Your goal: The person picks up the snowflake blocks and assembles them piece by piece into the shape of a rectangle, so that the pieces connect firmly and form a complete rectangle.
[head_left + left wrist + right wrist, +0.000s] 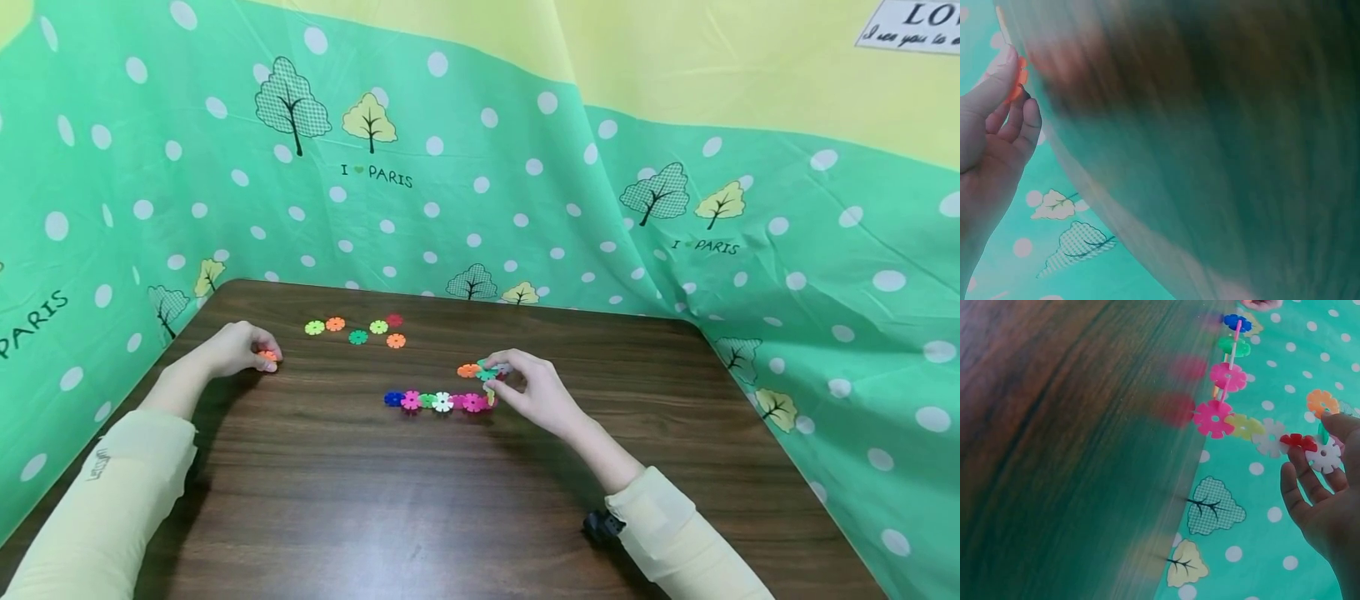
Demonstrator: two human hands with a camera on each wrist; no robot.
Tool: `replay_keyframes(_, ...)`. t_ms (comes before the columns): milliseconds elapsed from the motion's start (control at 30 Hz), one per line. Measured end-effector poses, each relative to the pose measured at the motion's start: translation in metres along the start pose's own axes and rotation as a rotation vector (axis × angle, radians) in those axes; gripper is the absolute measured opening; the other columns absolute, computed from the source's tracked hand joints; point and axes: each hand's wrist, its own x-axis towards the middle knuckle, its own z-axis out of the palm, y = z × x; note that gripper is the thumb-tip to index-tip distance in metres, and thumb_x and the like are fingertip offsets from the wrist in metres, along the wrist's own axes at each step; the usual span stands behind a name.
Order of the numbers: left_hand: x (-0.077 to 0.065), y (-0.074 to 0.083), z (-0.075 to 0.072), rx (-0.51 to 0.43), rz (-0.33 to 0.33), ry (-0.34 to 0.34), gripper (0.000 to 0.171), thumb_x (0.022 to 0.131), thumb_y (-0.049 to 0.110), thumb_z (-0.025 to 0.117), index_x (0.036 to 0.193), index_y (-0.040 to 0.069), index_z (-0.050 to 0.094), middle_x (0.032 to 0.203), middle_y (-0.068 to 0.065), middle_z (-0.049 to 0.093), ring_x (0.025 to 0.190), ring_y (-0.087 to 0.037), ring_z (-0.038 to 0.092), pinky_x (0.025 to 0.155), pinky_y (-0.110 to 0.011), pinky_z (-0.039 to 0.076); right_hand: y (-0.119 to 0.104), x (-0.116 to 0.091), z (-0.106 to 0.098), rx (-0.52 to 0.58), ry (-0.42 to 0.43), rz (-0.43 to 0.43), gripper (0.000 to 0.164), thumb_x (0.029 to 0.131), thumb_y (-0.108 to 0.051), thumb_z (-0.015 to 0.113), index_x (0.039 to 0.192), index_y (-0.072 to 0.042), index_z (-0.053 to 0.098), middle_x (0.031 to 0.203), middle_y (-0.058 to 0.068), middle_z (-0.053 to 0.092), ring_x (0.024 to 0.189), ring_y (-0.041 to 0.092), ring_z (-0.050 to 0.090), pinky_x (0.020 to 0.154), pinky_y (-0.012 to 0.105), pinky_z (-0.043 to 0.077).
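On the left of the table, my left hand (234, 350) pinches an orange notched flower disc (267, 357) between thumb and fingers. The left wrist view shows the disc's orange edge (1021, 76) at the fingertips. Right of the table's middle, my right hand (536, 390) grips one end of a chain of interlocked discs. A white disc (442, 402) and a dark blue disc (393, 399) belong to its row. In the right wrist view, a red disc (1299, 442) and an orange disc (1322, 403) are by the fingers. The fingers partly hide the joints there.
Loose discs lie towards the table's back: a yellow-green one (314, 328), a green one (358, 337), a red one (394, 320) and several others. Behind the brown table (420, 517) hangs a green and yellow curtain (480, 142). A black device (603, 527) is at the right cuff.
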Motion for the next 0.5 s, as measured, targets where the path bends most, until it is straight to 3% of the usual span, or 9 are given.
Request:
replay_keyframes(233, 0.007, 0.014, -0.003, -0.033, 0.052, 0.055, 0.004, 0.08, 0.011, 0.075, 0.079, 0.01, 0.071, 0.068, 0.005, 0.066, 0.065, -0.012, 0.057, 0.064, -0.03, 0.048, 0.0, 0.0, 0.0, -0.006, -0.001, -0.007, 0.024, 0.086, -0.013, 0.07, 0.108, -0.015, 0.063, 0.093, -0.003, 0.066, 0.064, 0.006, 0.059, 0.059, 0.023, 0.051)
replay_keyframes(500, 0.01, 0.047, -0.011, -0.086, 0.079, 0.105, 0.006, 0.081, 0.014, 0.075, 0.084, 0.009, 0.073, 0.073, 0.002, 0.07, 0.067, -0.012, 0.063, 0.062, -0.027, 0.05, -0.002, 0.0, -0.001, 0.0, -0.002, 0.0, 0.024, 0.086, -0.014, 0.07, 0.108, -0.015, 0.063, 0.093, -0.004, 0.066, 0.063, 0.007, 0.059, 0.058, 0.024, 0.052)
